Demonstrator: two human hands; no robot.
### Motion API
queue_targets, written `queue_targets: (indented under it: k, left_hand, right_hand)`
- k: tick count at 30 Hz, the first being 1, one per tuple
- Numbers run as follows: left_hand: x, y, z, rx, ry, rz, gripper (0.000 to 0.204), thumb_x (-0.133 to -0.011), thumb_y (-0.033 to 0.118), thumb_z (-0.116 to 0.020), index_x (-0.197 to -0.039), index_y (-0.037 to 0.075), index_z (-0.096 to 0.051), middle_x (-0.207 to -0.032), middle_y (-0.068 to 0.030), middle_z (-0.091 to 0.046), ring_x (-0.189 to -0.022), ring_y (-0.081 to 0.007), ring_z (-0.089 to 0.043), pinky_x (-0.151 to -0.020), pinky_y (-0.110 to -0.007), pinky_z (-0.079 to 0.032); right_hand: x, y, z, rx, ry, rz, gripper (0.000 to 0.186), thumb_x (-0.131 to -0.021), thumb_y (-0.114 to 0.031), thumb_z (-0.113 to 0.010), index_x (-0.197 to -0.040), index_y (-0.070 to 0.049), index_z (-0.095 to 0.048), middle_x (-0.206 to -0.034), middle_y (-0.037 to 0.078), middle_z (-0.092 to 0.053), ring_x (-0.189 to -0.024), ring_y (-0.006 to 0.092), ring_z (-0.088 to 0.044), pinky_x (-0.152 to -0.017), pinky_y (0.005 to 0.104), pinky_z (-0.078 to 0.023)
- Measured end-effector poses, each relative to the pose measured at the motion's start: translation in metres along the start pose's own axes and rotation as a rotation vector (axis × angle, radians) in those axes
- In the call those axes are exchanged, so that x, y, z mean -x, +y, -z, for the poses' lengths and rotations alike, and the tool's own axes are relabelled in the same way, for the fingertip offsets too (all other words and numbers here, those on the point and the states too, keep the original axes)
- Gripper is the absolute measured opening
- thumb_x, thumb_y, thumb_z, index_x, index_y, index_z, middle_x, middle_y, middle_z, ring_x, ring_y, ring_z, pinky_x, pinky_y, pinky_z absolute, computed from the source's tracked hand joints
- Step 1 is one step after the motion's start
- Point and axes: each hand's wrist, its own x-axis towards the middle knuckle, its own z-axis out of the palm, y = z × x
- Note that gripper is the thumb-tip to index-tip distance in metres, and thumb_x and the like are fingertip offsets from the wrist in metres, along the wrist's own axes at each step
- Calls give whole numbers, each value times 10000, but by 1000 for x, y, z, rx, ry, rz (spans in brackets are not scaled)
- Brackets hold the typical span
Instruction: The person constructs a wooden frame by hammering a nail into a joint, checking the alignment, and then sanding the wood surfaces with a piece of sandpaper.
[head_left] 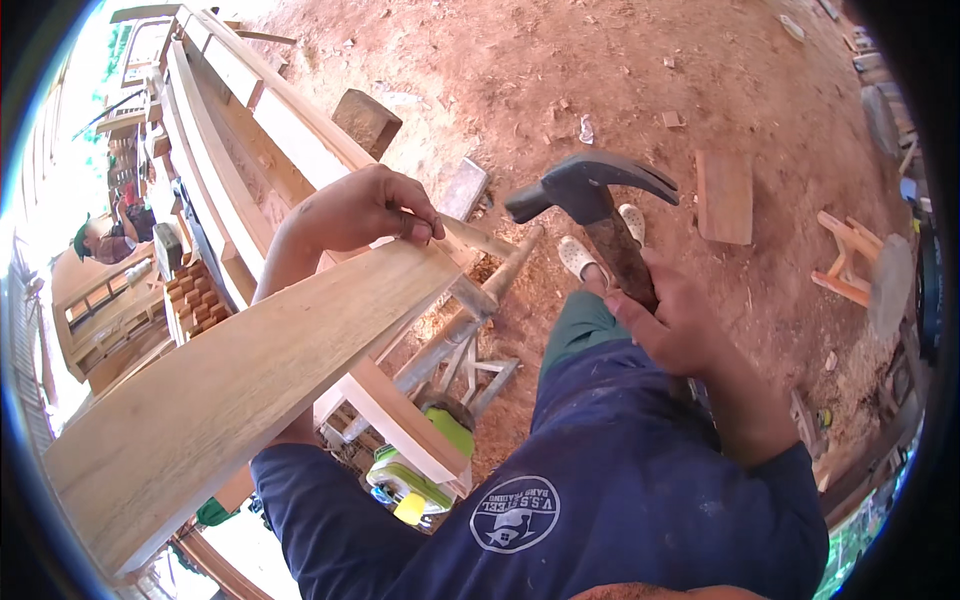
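A long, pale wooden plank (250, 385) slants from the lower left up to the middle of the view. At its far end is my left hand (365, 210), its fingertips pinched together just over the wood. Whatever sits between those fingertips is too small to make out. The left forearm passes behind the plank and is partly hidden by it. My right hand (675, 320) grips the handle of a claw hammer (590, 185). The hammer's dark head is raised to the right of the plank's end, apart from it.
Long timber beams (225, 120) lie stacked on the left. Below the plank stand a trestle of poles (440, 350) and a green power tool (415, 475). A loose board (724, 197) and an orange-legged stool (848, 258) are on the dirt floor at right. Another person (105, 240) is at far left.
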Motion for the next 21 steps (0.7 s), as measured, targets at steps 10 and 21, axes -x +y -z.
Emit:
queue_targets:
  k: [10,21]
  left_hand:
    - [-3,-5,0,25,-21,22,162,-892,97,-790,-1043,40,-800,-976,-67,-762,-940,-150,-694,-882,-312,-538]
    - [-2,-15,0,124,-34,-59,155,-894,79,-783,-1032,9,-791,-948,-57,-740,-922,-141,-686,-858,-305,-538]
  right_hand:
    - [-1,-35,-19,-110,25,268,340,-976,-239,-707,-1173,13,-592,-838,61,-587,-724,136,-585,-660,319,-493]
    - [-16,-34,-32,231,22,255,434,-982,-293,-675,-1248,35,-573,-980,257,-639,-974,446,-599,-924,514,-457]
